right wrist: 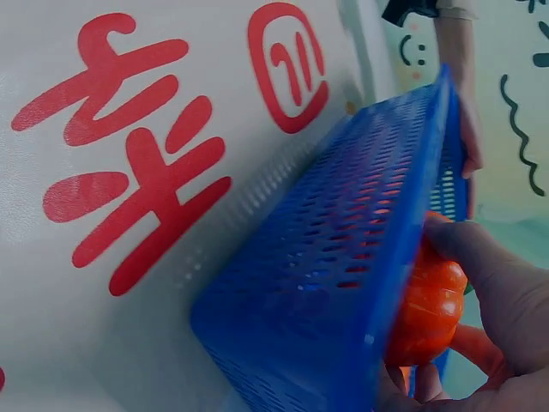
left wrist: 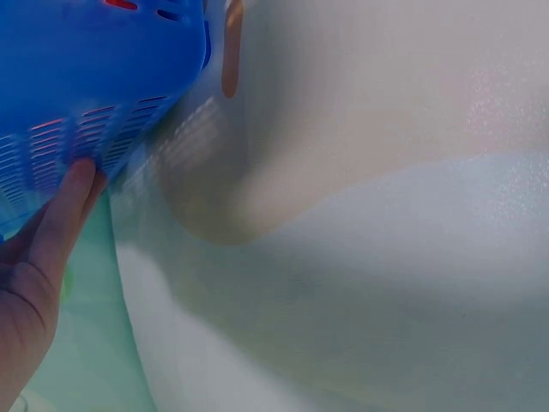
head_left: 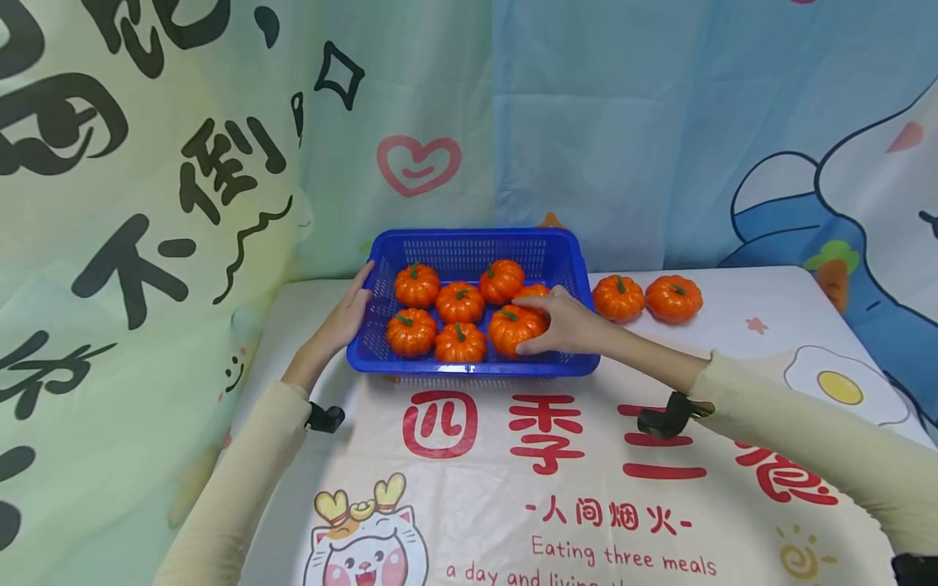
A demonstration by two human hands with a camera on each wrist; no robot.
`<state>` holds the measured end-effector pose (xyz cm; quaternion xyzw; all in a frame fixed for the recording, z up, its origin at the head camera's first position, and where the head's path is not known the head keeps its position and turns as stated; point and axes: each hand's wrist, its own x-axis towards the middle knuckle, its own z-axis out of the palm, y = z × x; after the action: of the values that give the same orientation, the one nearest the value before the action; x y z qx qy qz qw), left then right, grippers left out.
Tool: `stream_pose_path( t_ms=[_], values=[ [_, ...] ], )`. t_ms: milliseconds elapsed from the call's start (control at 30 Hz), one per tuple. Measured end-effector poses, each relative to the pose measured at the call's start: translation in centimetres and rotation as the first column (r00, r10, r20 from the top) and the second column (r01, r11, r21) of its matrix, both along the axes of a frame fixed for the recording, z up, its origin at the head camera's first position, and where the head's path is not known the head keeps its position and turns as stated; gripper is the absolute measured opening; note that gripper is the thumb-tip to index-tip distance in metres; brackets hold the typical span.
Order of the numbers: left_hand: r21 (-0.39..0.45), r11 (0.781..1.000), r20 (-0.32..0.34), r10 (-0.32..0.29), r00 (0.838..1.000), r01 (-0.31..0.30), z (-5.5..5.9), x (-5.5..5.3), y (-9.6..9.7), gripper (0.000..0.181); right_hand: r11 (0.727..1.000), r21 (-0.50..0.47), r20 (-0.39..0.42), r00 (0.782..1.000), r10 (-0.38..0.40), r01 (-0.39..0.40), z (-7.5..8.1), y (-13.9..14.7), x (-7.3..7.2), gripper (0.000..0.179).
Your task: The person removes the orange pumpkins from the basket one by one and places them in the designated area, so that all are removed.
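Observation:
A blue plastic basket (head_left: 469,369) with slotted walls holds several small orange pumpkins with green stems, one of them a pumpkin (head_left: 411,332) at the front left. My right hand (head_left: 567,324) reaches over the basket's right side and grips a pumpkin (head_left: 506,332) at the front right, thumb on its near side. In the right wrist view this pumpkin (right wrist: 429,305) sits between thumb and fingers, just behind the basket wall (right wrist: 317,249). My left hand (head_left: 346,317) is at the basket's left side. Its straight fingers (left wrist: 64,206) lie against the slotted outer wall in the left wrist view.
Two more pumpkins, a nearer one (head_left: 619,299) and a farther one (head_left: 674,299), lie on the table right of the basket. A printed white cloth (head_left: 454,480) covers the table. Patterned curtains (head_left: 586,146) hang right behind and to the left.

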<state>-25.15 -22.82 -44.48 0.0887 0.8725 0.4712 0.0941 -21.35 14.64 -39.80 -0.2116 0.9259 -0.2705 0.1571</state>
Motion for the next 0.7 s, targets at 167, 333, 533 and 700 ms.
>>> stream_pose_path(
  t_ms=[167,333,533,700],
  values=[
    [0.001,1.000,0.028,-0.010,1.000,0.010,2.2,1.0,0.8,0.058,0.999,-0.028,0.014,0.999,-0.046,0.047,1.5,1.0,0.2,0.077],
    [-0.022,1.000,0.018,-0.010,1.000,0.011,3.6,1.9,1.4,0.058,0.995,-0.056,0.031,0.996,-0.084,0.085,2.7,2.6,0.6,0.077],
    [-0.014,1.000,0.018,-0.013,1.000,0.013,3.0,1.6,1.3,0.059,0.990,-0.062,0.015,0.992,-0.128,0.128,3.4,4.7,1.7,0.078],
    [-0.023,1.000,0.019,-0.002,1.000,0.003,2.9,1.6,1.3,0.058,0.980,-0.093,0.036,0.984,-0.172,0.175,3.6,6.1,2.9,0.078]
  ],
)
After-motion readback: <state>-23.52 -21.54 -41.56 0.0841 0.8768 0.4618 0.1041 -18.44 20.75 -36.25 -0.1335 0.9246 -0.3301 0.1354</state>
